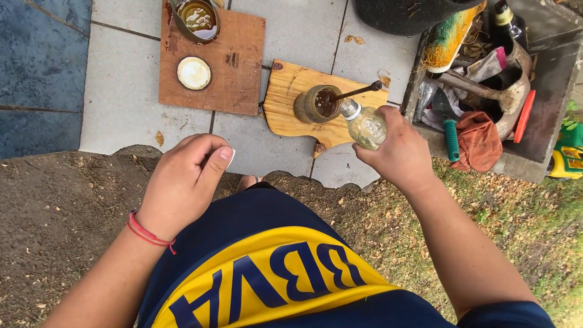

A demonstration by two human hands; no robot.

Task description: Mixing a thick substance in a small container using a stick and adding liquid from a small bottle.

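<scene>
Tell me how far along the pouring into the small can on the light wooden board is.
Done: the small clear glass bottle looks uncapped; the left hand pinches something small and white, perhaps its cap. The small round can with dark liquid stands on the light wooden board, a thin stick in it. In hand: the right hand tilts the bottle's neck toward the can. Left: no stream shows yet.
</scene>
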